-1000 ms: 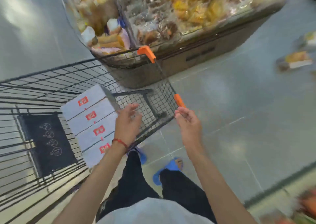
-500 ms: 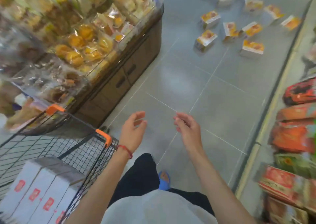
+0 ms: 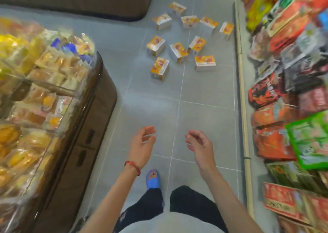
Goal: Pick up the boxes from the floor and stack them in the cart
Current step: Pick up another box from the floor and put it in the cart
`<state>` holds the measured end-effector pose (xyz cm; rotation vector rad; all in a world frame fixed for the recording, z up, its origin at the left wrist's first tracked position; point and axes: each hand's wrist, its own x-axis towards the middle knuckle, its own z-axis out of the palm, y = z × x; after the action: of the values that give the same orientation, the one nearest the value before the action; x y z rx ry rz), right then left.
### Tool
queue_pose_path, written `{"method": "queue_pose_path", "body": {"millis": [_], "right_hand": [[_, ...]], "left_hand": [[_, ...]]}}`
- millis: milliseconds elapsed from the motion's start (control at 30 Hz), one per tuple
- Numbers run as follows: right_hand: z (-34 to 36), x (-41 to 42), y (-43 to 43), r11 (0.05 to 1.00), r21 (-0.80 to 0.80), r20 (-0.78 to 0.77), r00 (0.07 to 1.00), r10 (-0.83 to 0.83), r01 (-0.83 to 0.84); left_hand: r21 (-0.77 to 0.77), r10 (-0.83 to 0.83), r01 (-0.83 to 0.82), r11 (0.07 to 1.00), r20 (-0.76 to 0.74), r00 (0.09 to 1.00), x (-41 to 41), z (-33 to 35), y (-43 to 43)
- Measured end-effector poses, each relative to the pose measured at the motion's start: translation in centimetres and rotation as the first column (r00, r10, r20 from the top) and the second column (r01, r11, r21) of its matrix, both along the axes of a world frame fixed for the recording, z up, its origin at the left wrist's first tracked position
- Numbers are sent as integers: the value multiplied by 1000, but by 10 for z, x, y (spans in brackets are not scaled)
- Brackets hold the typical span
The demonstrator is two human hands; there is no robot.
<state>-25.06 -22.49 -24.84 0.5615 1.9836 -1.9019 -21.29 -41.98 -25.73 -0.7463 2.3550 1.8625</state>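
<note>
Several orange-and-white boxes [image 3: 178, 52] lie scattered on the grey tiled floor ahead, in the upper middle of the head view. The nearest box [image 3: 159, 68] stands well beyond both hands. My left hand [image 3: 142, 144], with a red cord at the wrist, hangs in the air with loosely curled fingers and holds nothing. My right hand [image 3: 199, 144] is held beside it, fingers relaxed and empty too. The cart is out of view.
A brown display stand [image 3: 83, 135] full of wrapped pastries lines the left. Shelves of red and green packets [image 3: 292, 108] run along the right. The tiled aisle [image 3: 204, 94] lies between them. A second dark stand [image 3: 88, 0] sits at the back left.
My view has swung right, away from the cart with its white boxes, which has left the frame. The boxes on the floor are now nearer and centred. Both hands stay empty.
</note>
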Motion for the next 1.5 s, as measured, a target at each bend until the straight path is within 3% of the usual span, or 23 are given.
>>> {"method": "queue_pose_path", "body": {"millis": [300, 600, 1033, 1300, 1500], "right_hand": [[-6, -205, -1, 994, -26, 64, 993, -101, 103], [-8, -436, -1, 987, 63, 79, 987, 143, -148], [-36, -714, -98, 948, 151, 143, 955, 261, -282], [-50, -848, -177, 887, 166, 237, 890, 389, -432], [-82, -931, -221, 800, 166, 271, 807, 525, -577]], "left_hand": [[-22, -93, 93, 995, 35, 995, -231, -5, -16], [-29, 29, -28, 999, 46, 998, -449, 6, -11], [61, 218, -230, 971, 166, 962, -685, -42, -102], [69, 357, -384, 921, 252, 899, -790, -60, -168], [71, 523, -576, 814, 338, 782, -834, -96, -188]]}}
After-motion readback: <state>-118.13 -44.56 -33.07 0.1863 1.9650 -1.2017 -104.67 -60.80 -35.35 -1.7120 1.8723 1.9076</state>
